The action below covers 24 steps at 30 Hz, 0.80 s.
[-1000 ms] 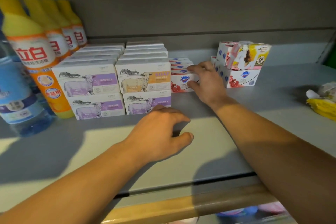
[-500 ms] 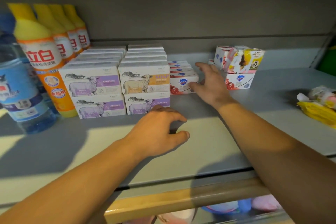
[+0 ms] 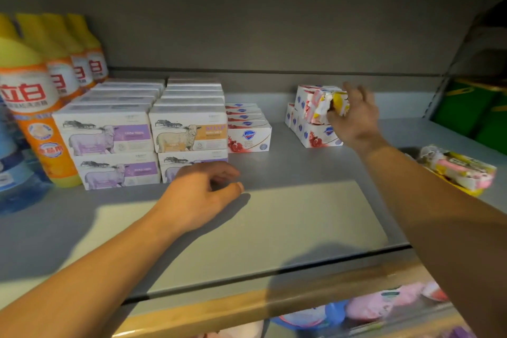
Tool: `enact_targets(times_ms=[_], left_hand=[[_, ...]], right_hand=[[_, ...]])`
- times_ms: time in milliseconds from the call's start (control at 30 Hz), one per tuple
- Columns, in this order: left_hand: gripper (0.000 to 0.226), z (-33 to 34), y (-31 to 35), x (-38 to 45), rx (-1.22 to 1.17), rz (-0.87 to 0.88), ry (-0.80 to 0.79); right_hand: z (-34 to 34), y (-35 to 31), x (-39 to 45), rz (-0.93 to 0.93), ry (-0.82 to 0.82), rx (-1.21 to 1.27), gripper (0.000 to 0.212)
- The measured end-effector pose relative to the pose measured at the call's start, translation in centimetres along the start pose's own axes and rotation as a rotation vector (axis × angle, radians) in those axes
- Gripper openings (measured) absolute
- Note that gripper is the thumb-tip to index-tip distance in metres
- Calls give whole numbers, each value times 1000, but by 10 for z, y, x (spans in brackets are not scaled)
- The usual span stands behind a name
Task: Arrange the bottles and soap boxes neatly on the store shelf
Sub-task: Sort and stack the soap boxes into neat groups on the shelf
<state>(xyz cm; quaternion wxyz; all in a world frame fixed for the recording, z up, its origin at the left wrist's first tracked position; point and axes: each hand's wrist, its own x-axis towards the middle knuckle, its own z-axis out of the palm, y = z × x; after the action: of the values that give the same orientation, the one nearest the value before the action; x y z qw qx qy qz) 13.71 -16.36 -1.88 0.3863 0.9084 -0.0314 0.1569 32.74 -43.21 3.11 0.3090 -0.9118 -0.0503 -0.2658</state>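
On a smooth grey metal shelf (image 3: 301,173), the right hand (image 3: 354,115) grips a crumpled soap packet (image 3: 326,104) atop rectangular cardboard soap boxes (image 3: 315,134) toward the rear edge; the left hand (image 3: 203,195) rests loosely curled, holding nothing.

— What sits on the grey shelf (image 3: 301,173)?
— Yellow bottles (image 3: 41,118) at left, stacked sheep soap boxes (image 3: 109,134) beside them, red-and-white soap boxes (image 3: 248,136) next, loose packets (image 3: 461,170) far right.

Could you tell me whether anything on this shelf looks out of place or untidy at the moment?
Yes. A crumpled yellow-and-pink soap pack sits askew atop the separate pile of white soap boxes, where the right hand reaches. More loose packs lie jumbled at the shelf's right edge.
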Motion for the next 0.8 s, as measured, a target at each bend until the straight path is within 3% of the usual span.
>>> enact_targets(times_ms=[100, 267, 367, 567, 700, 800], left_hand=[[16, 1, -3, 4, -22, -13, 14], [19, 1, -4, 5, -36, -32, 10], [19, -1, -1, 4, -47, -35, 17], [20, -9, 5, 4, -155, -15, 56], [31, -17, 13, -2, -433, 3, -3], [21, -19, 13, -5, -666, -49, -90]], right_hand=[[0, 6, 14, -17, -102, -142, 69], [-6, 1, 7, -121, 57, -255, 49], [-17, -11, -7, -141, 30, -218, 43], [-40, -59, -70, -110, -125, 147, 34], [-34, -91, -121, -157, -340, 376, 35], [-20, -106, -147, -113, -432, 590, 33]])
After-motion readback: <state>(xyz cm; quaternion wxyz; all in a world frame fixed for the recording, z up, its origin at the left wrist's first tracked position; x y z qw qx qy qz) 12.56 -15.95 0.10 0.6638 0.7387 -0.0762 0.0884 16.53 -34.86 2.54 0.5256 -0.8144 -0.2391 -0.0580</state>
